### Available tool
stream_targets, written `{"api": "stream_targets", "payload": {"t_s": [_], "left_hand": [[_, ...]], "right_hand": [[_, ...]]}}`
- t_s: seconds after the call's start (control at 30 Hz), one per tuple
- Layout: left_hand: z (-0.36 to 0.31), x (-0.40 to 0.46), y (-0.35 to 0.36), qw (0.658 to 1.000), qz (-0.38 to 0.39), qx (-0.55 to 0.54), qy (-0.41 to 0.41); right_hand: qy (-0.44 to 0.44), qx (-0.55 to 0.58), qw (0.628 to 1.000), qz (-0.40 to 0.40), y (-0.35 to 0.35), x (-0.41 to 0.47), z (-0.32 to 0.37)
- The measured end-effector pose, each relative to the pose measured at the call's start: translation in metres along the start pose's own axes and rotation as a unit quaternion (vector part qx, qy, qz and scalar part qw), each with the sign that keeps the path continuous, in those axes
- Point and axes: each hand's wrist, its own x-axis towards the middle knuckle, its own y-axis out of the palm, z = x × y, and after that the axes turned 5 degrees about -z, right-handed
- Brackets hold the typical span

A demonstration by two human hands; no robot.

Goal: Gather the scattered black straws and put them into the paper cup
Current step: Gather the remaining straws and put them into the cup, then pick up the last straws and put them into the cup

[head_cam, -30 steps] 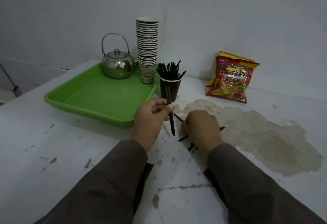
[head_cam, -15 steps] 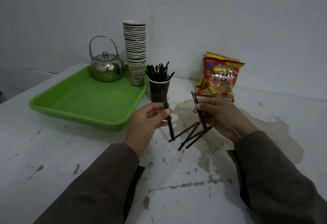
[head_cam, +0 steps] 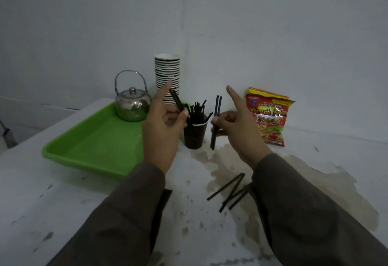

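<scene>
At centre frame, my left hand pinches two straws, tilted, just left of the paper cup. My right hand pinches two upright straws beside its rim. Loose straws lie on the tabletop, lower centre. Risk: a careless insertion may tip the crowded cup.

We've got black straws on a white counter with brown stains, a bright green tray, shiny silver kettle, black-and-white striped cup stack, red-orange-yellow fries bag.
</scene>
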Motion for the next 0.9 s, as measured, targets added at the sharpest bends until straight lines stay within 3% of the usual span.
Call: {"api": "stream_targets", "payload": {"t_s": [0.23, 0.5, 0.7, 0.9], "left_hand": [[0.003, 0.055, 0.017, 0.992, -0.063, 0.055, 0.095], [0.05, 0.049, 0.022, 0.989, -0.011, 0.117, 0.085], [0.064, 0.041, 0.019, 0.979, 0.049, 0.185, 0.071], [0.065, 0.038, 0.016, 0.939, 0.091, 0.315, 0.104]], "right_hand": [[-0.119, 0.01, 0.98, -0.161, 0.032, 0.037, 0.007], [-0.106, 0.014, 0.953, -0.283, 0.054, 0.045, -0.028], [-0.086, -0.116, 0.964, -0.224, 0.066, 0.039, -0.051], [-0.134, -0.258, 0.939, -0.184, 0.058, 0.033, -0.056]]}}
